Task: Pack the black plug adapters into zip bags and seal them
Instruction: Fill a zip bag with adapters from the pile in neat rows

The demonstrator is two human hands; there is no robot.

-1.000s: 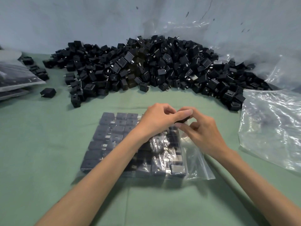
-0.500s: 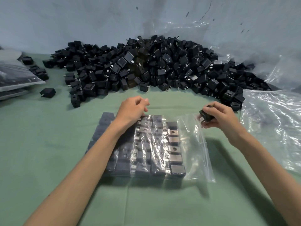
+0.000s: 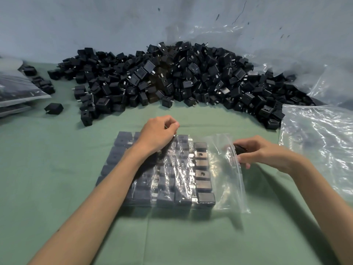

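A clear zip bag (image 3: 227, 180) lies flat on the green table, filled with neat rows of black plug adapters (image 3: 202, 175). Its open mouth faces right. My left hand (image 3: 158, 132) rests on the bag's far edge, fingers curled and pinching the plastic there. My right hand (image 3: 261, 152) holds a single black adapter (image 3: 239, 149) at the bag's mouth, near the far right corner. A large heap of loose black adapters (image 3: 172, 79) stretches across the back of the table.
A pile of empty clear bags (image 3: 321, 142) lies at the right edge. Filled bags (image 3: 17, 90) are stacked at the far left, with a lone adapter (image 3: 54, 108) beside them. Crumpled plastic sheeting (image 3: 219, 33) leans on the grey wall behind the heap.
My hands parted from the middle. The right hand carried one adapter out to the right, then down to the bag's mouth. The left hand shifted to the bag's far edge.
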